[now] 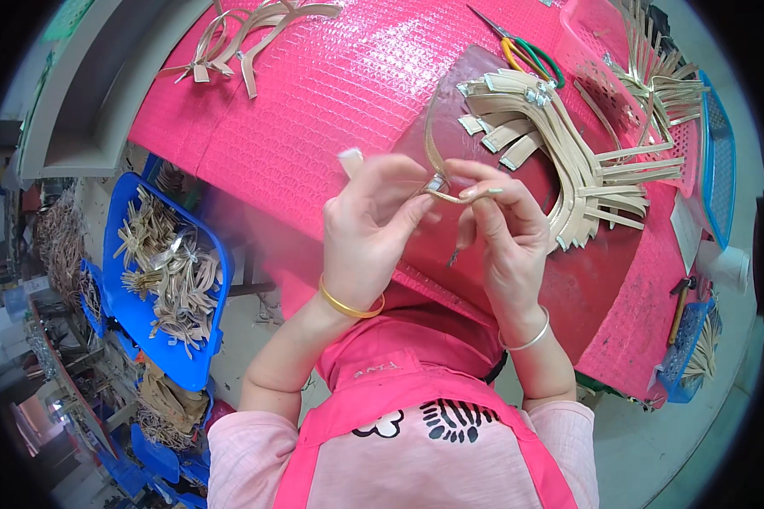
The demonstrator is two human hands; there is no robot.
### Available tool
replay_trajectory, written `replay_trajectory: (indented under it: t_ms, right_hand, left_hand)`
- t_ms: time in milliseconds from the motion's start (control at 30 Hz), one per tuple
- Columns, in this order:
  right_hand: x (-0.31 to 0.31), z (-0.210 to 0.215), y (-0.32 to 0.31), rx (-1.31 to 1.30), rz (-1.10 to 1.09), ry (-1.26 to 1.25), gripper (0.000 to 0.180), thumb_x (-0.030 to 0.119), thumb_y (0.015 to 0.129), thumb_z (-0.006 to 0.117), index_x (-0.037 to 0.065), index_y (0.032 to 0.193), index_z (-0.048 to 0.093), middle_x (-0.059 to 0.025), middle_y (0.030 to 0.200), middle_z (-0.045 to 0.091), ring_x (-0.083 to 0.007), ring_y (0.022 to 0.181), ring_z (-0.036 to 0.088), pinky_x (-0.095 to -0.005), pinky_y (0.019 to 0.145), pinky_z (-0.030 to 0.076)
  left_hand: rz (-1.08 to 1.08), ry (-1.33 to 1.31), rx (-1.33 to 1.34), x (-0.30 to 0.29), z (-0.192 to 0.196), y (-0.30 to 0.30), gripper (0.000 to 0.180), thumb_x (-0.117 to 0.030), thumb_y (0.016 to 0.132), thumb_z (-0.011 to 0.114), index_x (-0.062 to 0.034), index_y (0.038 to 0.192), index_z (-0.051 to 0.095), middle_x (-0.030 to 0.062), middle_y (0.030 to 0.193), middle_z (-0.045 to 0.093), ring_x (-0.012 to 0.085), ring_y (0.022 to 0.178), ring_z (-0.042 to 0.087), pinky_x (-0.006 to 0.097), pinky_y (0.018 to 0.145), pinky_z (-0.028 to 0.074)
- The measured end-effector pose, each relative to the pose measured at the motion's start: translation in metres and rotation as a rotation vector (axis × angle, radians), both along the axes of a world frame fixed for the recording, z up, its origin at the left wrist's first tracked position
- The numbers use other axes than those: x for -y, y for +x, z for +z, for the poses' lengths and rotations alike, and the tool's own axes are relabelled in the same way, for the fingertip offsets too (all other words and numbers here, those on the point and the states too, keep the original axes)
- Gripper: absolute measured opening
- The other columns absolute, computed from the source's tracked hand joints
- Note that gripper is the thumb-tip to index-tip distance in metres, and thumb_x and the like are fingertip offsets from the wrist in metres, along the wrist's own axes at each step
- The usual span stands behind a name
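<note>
Both the left hand (367,229) and the right hand (505,233) are pinching 1 thin curved strip (434,144) near its metal clip; it looks light, springy, probably easily kinked.

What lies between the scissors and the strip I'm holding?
In the head view, a fanned pile of beige strips lies between the scissors and the held strip.

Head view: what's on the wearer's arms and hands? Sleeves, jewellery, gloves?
No gloves. Left hand bare, with a gold bangle at the wrist. Right hand bare, with a thin silver bangle. Forearms uncovered; short pale pink sleeves end above the elbows.
</note>
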State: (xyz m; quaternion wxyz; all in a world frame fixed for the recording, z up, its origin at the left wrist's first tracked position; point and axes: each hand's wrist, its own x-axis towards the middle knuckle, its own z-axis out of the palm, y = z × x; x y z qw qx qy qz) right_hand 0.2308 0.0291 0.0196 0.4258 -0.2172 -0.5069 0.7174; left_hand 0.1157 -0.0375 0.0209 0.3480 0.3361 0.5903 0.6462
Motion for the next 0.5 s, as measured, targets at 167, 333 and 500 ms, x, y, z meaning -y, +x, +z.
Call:
replay_trajectory:
  t_ms: [167,333,500]
  right_hand:
    - [-0.005,0.001,-0.001,0.16,0.06,-0.105,0.008,0.01,0.085,0.049,0.003,0.085,0.052,-0.0092,0.083,0.058,-0.0033,0.046,0.039,-0.0152,0.041,0.03]
    - [-0.003,-0.008,0.0,0.072,0.109,-0.325,0.009,0.014,0.083,0.054,0.006,0.081,0.053,0.0027,0.06,0.045,-0.0018,0.041,0.03,-0.0173,0.037,0.021]
    - [0.003,-0.013,0.0,-0.063,0.254,-0.728,0.016,0.015,0.08,0.059,0.01,0.07,0.046,0.0074,0.054,0.036,-0.0011,0.039,0.022,-0.02,0.037,0.013]
  left_hand:
    - [0.006,0.124,-0.393,0.001,0.005,-0.004,0.035,0.0,0.074,0.057,-0.0036,0.109,0.051,0.0129,0.079,0.063,0.0239,0.07,0.063,0.031,0.055,0.049]
    - [-0.141,-0.038,-0.686,-0.004,-0.005,-0.019,0.022,-0.003,0.071,0.06,-0.003,0.092,0.058,0.0152,0.071,0.059,0.0267,0.063,0.06,0.032,0.052,0.047]
    - [-0.039,-0.006,-0.738,-0.004,-0.009,-0.008,0.013,-0.004,0.071,0.061,-0.0019,0.083,0.057,0.013,0.066,0.058,0.0258,0.058,0.059,0.032,0.048,0.045]
